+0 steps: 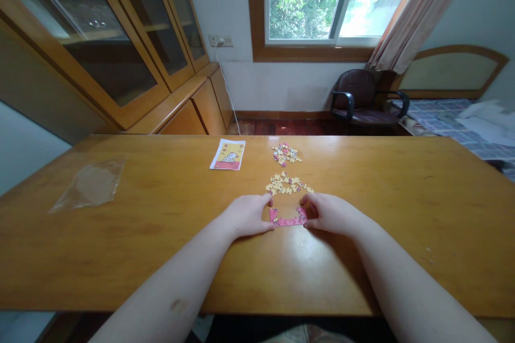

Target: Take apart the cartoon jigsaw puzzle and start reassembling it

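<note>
A joined strip of pink jigsaw puzzle pieces [287,222] lies flat on the wooden table, its two ends turned up into short sides. My left hand [252,216] rests at its left end, thumb and fingers curved around that edge. At the right end, my right hand [326,213] grips the edge between thumb and fingers. Just beyond both hands spreads a pile of loose yellow puzzle pieces [285,184]. Farther back sits a second pile of mixed pink, white and yellow pieces [285,154].
A picture card [228,155] with a white animal on yellow and pink lies at the back left. A clear plastic bag [92,183] is on the table's left. Past the far edge stand glass-door cabinets [161,27], an armchair [362,97] and a bed [446,112].
</note>
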`<state>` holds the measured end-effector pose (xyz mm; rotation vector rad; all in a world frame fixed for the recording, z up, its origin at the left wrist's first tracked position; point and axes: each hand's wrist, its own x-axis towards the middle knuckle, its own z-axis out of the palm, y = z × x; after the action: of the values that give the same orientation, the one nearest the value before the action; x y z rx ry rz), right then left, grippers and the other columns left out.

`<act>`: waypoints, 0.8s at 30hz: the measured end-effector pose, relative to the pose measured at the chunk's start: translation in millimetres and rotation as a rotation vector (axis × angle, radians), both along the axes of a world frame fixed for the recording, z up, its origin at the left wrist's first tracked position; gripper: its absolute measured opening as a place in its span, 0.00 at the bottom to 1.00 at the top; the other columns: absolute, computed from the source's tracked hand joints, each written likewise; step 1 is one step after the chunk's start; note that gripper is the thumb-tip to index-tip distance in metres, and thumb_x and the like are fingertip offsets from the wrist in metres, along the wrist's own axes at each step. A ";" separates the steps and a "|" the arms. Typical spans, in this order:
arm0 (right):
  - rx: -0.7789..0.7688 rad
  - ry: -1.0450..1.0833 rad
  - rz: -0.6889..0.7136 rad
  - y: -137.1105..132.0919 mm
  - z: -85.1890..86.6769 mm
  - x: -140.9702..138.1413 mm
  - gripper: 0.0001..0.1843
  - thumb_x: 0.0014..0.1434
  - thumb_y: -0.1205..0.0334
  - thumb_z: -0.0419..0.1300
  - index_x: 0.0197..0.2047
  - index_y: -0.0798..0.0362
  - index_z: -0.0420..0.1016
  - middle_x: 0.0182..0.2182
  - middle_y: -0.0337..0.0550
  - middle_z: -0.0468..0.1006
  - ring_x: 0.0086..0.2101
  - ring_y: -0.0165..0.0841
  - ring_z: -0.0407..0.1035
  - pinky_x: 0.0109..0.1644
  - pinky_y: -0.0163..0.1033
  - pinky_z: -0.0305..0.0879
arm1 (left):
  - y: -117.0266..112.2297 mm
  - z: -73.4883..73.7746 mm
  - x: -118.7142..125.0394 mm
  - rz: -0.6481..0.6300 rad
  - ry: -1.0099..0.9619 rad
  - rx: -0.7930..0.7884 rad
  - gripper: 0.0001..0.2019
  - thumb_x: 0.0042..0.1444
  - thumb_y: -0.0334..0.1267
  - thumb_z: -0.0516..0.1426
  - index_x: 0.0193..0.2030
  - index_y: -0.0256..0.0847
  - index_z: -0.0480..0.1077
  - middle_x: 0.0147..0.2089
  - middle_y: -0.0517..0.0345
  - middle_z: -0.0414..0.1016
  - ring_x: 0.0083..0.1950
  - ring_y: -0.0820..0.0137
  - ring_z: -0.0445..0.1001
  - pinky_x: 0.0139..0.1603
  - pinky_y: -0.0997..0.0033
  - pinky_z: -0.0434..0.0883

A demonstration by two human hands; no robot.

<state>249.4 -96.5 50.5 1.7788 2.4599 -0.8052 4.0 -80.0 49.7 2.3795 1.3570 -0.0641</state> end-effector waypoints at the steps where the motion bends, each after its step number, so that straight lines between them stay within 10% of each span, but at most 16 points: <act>1: -0.006 0.003 0.005 -0.1 0.2 -0.1 0.22 0.46 0.54 0.64 0.46 0.48 0.70 0.35 0.39 0.77 0.33 0.34 0.69 0.33 0.34 0.57 | -0.1 -0.3 0.4 -0.001 0.001 -0.004 0.21 0.45 0.52 0.60 0.45 0.47 0.67 0.40 0.57 0.77 0.39 0.61 0.75 0.33 0.70 0.64; 24: -0.052 -0.001 0.055 -6.1 1.8 -6.2 0.17 0.46 0.58 0.63 0.41 0.50 0.69 0.33 0.40 0.76 0.30 0.32 0.67 0.30 0.34 0.54 | -0.4 -3.0 -1.7 -0.079 -0.021 -0.012 0.18 0.45 0.51 0.59 0.42 0.47 0.69 0.36 0.59 0.76 0.34 0.64 0.74 0.30 0.71 0.61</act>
<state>243.2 -102.6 52.2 1.6866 2.4517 -0.8552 2.4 -80.4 46.7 2.4167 1.2490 -0.0699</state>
